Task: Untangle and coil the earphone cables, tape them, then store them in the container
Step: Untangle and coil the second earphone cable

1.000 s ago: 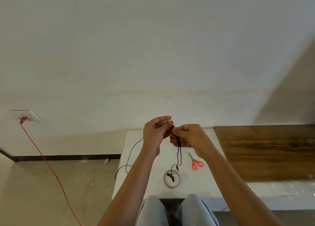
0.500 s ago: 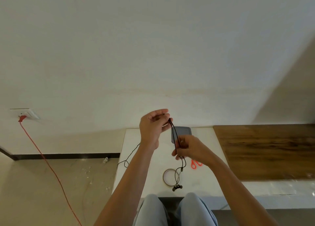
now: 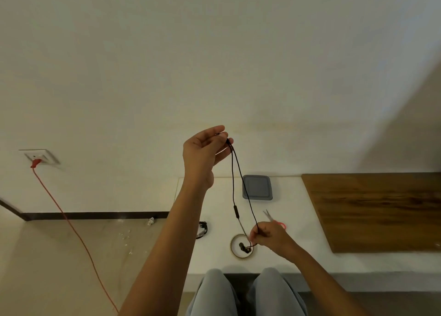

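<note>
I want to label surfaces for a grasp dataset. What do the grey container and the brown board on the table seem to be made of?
Grey container: likely matte plastic or silicone, with rounded corners, an even grey tone and no glare.
Brown board: looks like wood or wood-look laminate, with dark grain streaks and a slight sheen. Which one cannot be told.

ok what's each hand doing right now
left hand: raised, pinching the top of the earphone cable.
right hand: closed on the cable's lower end, above the tape roll.

Left hand [image 3: 202, 153] raised, pinching the black earphone cable [image 3: 233, 184]; right hand [image 3: 268, 235] grips its lower end above the tape roll [image 3: 242, 246] on the white table [image 3: 293, 210], near the grey container [image 3: 257, 187].
</note>
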